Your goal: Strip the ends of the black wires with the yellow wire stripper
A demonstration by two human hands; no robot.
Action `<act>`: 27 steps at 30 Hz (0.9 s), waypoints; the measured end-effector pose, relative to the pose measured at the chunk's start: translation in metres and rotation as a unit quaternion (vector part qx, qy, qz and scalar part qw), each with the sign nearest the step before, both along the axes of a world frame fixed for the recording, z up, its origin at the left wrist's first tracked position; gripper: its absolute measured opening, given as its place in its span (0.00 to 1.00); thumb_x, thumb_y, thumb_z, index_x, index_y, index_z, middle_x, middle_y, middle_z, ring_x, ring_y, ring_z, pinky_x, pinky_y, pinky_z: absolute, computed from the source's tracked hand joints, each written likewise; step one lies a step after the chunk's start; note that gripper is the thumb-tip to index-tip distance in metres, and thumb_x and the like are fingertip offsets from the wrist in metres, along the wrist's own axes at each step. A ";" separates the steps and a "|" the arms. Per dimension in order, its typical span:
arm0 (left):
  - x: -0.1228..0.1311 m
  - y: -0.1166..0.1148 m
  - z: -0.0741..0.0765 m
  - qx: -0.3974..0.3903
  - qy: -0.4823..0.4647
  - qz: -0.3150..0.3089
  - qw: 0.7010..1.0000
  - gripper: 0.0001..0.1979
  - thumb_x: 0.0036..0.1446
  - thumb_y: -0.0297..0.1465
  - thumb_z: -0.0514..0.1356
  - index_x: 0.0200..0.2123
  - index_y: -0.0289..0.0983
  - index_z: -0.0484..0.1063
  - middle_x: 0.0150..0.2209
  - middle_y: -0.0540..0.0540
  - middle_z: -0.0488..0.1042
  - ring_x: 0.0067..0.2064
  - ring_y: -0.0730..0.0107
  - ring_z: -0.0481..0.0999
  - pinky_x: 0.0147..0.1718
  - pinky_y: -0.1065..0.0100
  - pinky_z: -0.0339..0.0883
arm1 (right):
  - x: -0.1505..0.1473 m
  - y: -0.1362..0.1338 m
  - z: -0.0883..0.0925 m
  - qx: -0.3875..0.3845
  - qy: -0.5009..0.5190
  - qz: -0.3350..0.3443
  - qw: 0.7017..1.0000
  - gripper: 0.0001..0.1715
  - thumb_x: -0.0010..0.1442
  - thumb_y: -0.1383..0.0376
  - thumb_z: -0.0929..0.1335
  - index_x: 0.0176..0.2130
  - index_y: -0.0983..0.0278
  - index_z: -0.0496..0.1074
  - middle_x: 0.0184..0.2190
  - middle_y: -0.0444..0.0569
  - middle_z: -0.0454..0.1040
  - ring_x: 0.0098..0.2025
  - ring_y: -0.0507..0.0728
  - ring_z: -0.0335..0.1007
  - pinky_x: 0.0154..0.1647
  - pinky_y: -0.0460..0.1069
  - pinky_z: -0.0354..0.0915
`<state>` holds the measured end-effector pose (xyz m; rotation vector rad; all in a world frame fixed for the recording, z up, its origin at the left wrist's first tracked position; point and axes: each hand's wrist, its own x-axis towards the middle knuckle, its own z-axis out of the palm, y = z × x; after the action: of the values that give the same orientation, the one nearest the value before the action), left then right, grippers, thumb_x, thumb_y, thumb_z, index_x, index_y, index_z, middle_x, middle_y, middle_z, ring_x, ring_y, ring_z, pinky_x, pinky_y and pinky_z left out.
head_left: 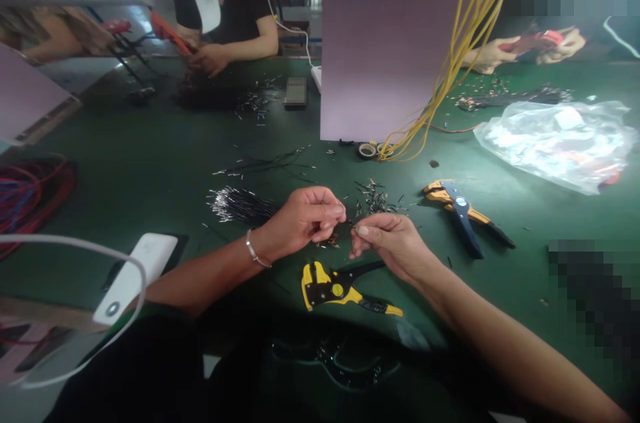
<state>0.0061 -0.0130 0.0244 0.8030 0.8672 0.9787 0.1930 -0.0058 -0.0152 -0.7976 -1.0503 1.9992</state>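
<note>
Over the green table, my left hand (307, 216) has its thumb and fingertips pressed together. Close by on the right, my right hand (387, 239) is also closed in a pinch, thumb against the fingers. Whatever lies in either pinch is too small to make out. A bundle of short black wires (245, 204) with bright ends lies left of my left hand. Loose short wire pieces (375, 199) are scattered just beyond my right hand. Below both hands rests a yellow and black wire stripper (335, 289). Copper-coloured bits (327, 243) lie under my left hand.
A blue and orange wire stripper (463, 206) lies to the right. Behind it sits a clear plastic bag (555, 143). Yellow wires (450, 83) hang beside an upright panel (380, 43), near tape rolls (367, 151). A white power strip (137, 276) is at left. Two people work across the table.
</note>
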 end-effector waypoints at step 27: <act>-0.016 -0.009 0.024 0.066 -0.013 0.059 0.996 0.09 0.47 0.28 0.66 0.21 0.33 0.69 0.24 0.48 0.72 0.18 0.84 0.59 0.13 0.77 0.46 | 0.028 -0.066 -0.009 0.543 -0.460 0.164 0.683 0.36 0.50 0.62 0.72 0.57 0.69 0.66 0.53 0.63 0.69 0.55 0.70 0.61 0.55 0.65 0.62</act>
<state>-0.0097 -0.0216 0.0481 0.8553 0.8413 1.1580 0.2206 -0.0714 -0.0242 -0.8983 -2.7152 0.6683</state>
